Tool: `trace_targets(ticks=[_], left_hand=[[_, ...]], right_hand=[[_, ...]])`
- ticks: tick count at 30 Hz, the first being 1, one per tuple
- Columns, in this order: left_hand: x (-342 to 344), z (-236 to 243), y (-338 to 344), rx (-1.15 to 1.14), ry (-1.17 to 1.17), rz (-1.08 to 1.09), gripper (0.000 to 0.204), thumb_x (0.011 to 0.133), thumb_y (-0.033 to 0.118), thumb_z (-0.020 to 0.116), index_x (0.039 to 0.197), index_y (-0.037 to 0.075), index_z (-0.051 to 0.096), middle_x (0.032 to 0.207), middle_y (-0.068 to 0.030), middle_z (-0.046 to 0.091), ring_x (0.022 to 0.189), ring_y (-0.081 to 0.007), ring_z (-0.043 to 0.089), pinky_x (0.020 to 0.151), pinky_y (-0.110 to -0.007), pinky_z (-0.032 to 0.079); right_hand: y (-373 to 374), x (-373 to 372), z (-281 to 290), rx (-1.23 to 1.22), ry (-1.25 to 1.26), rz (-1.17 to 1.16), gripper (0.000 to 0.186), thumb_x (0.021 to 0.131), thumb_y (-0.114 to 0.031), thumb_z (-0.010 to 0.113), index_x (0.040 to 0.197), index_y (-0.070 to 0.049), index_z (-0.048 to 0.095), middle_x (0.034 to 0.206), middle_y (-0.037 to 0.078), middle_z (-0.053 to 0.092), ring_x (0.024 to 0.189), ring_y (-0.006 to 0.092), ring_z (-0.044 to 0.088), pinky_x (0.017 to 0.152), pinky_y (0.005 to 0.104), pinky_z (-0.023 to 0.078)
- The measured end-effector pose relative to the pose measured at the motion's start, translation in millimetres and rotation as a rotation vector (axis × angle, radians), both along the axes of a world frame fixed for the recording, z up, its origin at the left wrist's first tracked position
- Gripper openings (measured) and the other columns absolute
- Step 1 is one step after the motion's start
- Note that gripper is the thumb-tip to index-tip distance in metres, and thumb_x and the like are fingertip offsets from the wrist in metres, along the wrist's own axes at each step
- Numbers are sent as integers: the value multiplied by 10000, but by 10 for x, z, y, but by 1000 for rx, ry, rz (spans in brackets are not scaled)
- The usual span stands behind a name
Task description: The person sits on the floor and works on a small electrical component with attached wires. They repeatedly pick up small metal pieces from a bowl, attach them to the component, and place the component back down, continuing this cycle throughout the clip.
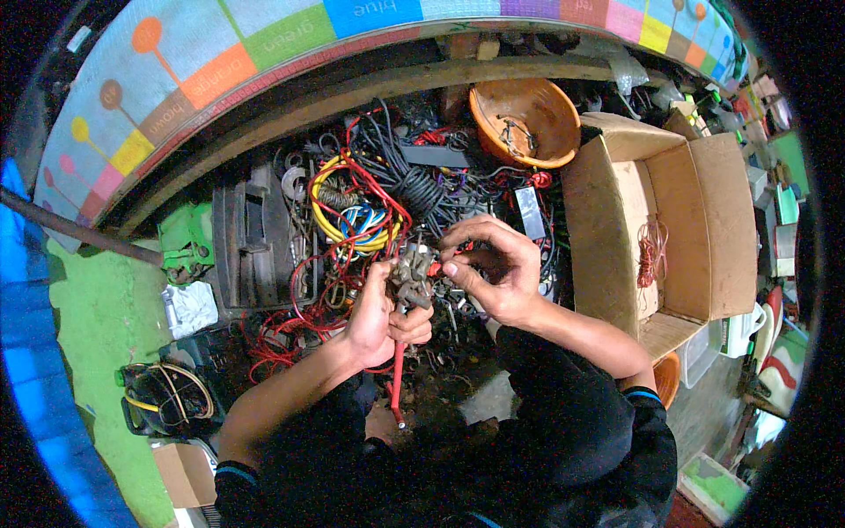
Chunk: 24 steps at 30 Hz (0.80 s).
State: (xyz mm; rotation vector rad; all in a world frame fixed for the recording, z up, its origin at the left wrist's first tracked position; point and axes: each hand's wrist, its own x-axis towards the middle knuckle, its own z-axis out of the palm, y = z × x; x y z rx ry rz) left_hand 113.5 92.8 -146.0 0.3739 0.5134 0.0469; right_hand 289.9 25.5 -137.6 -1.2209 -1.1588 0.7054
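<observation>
My left hand [380,324] is closed around a cluster of dull grey metal pieces [412,277] that look like cable clamps. A thick red cable [397,385] hangs down from that grip, its end pointing toward me. From the right, my right hand [495,268] reaches in with thumb and index finger pinched at a small red part [434,269] on the cluster's right side. The fingers partly cover what they hold. Just beyond both hands lies a heap of tangled black cables [422,189], with a yellow cable coil [327,224] and red wires [304,290] to its left.
An orange bowl [563,106] with bits of wire stands at the back. On the right is an open cardboard box [607,229] holding a copper-coloured wire bundle [651,253]. A black plastic case [239,264] and a green metal tool [187,255] lie left. A wooden beam [370,86] borders the back.
</observation>
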Motion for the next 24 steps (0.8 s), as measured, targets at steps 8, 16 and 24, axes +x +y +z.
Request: trace_targets(ticks=[8,16,24], left_hand=[[32,0,-27,91,-4,-4,567,960,536,163,788,106,491,463,80,232,371,-63,168,391,-235,167],[44,-20,-53,6,-42,-99,594,901,636,201,690,144,458,441,71,241,367,-79,169,411,-260,182],[39,51,-55,68,-6,-50,566,946,575,173,747,132,464,464,82,226,370,-62,166,394,-242,165]], right_hand=[[90,169,27,381,-606,180,263,695,-116,750,937,-24,698,896,101,615,806,252,601,685,350,473],[-27,-14,-30,254,-166,75,209,699,40,698,900,-18,714,857,114,617,791,224,621,692,320,510],[65,94,73,263,-388,171,236,694,-49,737,925,-15,703,843,111,612,789,238,616,678,332,499]])
